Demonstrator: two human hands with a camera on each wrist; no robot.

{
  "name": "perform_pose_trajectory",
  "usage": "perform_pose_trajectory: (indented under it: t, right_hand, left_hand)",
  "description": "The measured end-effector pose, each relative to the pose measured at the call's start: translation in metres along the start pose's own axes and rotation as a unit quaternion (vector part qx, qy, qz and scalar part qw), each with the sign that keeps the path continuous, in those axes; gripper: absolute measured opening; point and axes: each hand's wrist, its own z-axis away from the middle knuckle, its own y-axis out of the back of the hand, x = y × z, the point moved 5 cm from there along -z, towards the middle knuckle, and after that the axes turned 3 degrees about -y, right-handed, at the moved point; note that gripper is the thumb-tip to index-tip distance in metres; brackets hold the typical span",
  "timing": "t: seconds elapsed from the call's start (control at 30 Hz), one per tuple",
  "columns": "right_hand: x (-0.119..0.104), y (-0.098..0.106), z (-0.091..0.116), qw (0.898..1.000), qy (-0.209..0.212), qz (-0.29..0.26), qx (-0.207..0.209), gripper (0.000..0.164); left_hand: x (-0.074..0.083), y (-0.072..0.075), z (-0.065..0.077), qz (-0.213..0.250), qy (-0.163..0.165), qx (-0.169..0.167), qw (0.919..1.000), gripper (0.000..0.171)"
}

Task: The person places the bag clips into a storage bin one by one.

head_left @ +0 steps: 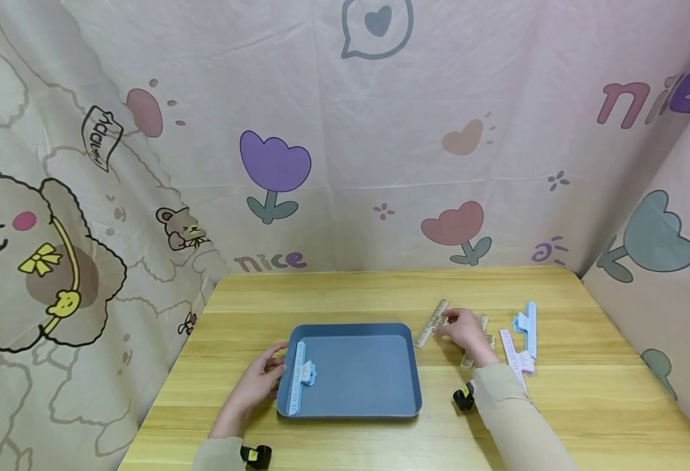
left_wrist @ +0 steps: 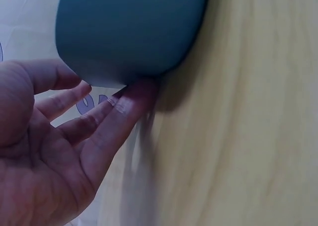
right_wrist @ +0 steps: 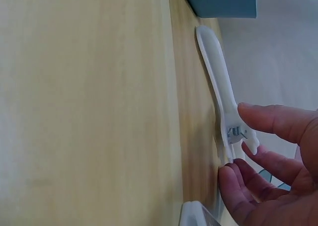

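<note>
A translucent sealing clip [head_left: 431, 324] lies on the worktop [head_left: 333, 297] at the right hand [head_left: 465, 329], thumb and fingers curled round its spring handle [right_wrist: 241, 129]; a square pinch looks best! Left hand [head_left: 255, 381], fingers spread, touches the blue-grey tray [head_left: 362, 373], ideally steadying it.

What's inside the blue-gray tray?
One light-blue clip, lying along the left side of the tray. The tray floor directly beneath the clip is covered, so can't be seen.
</note>
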Motion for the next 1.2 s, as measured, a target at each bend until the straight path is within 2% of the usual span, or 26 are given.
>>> perform_pose_trajectory:
  t: [0.3, 0.53, 0.87, 1.2]
  right_hand:
    - [0.0, 0.006, -0.001, 1.0, 0.004, 0.002, 0.01, 0.056]
    - [-0.007, 0.014, -0.001, 0.999, 0.015, -0.019, 0.021, 0.054]
    - [-0.019, 0.017, -0.002, 0.997, 0.031, -0.071, -0.001, 0.054]
    - [-0.048, 0.009, 0.008, 0.993, 0.069, -0.09, -0.022, 0.052]
  left_hand:
    - [0.0, 0.001, -0.002, -0.012, -0.008, 0.014, 0.9998, 0.046]
    - [-0.003, 0.002, -0.002, 0.005, -0.003, 0.011, 0.9999, 0.047]
    - [-0.007, 0.002, -0.003, 0.019, 0.003, -0.009, 0.9998, 0.049]
    - [-0.002, 0.001, -0.002, 0.015, -0.007, -0.013, 0.9998, 0.048]
